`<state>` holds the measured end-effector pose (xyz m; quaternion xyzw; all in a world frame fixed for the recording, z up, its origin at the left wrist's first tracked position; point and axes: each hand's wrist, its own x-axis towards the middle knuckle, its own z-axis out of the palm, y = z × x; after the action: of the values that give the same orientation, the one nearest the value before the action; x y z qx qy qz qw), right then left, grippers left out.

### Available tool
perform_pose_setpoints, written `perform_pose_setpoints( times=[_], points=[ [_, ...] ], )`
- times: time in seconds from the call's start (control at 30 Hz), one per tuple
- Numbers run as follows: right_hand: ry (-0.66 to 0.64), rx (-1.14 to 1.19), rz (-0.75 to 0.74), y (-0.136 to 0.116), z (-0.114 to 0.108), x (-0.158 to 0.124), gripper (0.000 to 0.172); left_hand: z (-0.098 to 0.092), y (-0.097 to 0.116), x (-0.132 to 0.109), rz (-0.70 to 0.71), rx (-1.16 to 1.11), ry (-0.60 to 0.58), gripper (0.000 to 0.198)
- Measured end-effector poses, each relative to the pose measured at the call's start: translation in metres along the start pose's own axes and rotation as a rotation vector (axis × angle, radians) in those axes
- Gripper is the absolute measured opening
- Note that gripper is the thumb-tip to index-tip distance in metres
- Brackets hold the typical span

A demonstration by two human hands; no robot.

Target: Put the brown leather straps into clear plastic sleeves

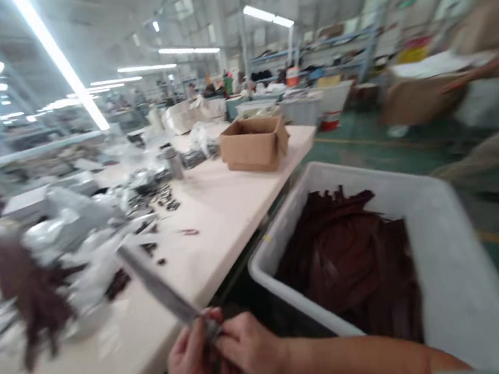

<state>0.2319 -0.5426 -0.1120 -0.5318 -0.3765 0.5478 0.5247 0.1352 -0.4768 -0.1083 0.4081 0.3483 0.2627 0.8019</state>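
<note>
Over the white table (pixel 71 373), a grey strip (pixel 159 286) pinched

Fingers of the left hand (pixel 186 369) and right hand (pixel 248 348) press together on the strip's lower end, just past the table's edge. Just right, a white plastic tub (pixel 449 258) holds heaped dark brown strips (pixel 347 260); farther along the table sits an open cardboard box (pixel 253 146).

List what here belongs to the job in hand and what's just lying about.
In hand: left hand, right hand, the grey strip they pinch, brown strips in the white plastic bin beside them.
Lying about: cardboard box, plastic bags, metal canister.
</note>
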Motion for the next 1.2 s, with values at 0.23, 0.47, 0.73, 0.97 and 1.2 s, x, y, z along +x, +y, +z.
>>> perform_pose_setpoints(
  times=[0.23, 0.47, 0.73, 0.97, 1.2],
  points=[
    [-0.117, -0.116, -0.048, 0.015, -0.008, 0.002, 0.060, -0.018, 0.032, 0.013, 0.192, -0.208, 0.203, 0.048],
    [-0.037, -0.228, -0.206, -0.007, -0.004, 0.009, 0.056, -0.016, 0.014, -0.002, 0.137, -0.075, 0.042, 0.045],
    [-0.159, -0.285, -0.169, 0.014, -0.007, 0.005, 0.052, -0.030, 0.046, 0.010, 0.274, -0.264, 0.233, 0.040],
    [-0.138, -0.334, -0.285, 0.004, -0.004, 0.015, 0.050, -0.026, 0.020, -0.006, 0.218, -0.141, 0.072, 0.043],
    [-0.263, -0.374, -0.246, 0.025, -0.005, 0.012, 0.050, -0.040, 0.055, -0.001, 0.330, -0.211, 0.290, 0.038]
  ],
)
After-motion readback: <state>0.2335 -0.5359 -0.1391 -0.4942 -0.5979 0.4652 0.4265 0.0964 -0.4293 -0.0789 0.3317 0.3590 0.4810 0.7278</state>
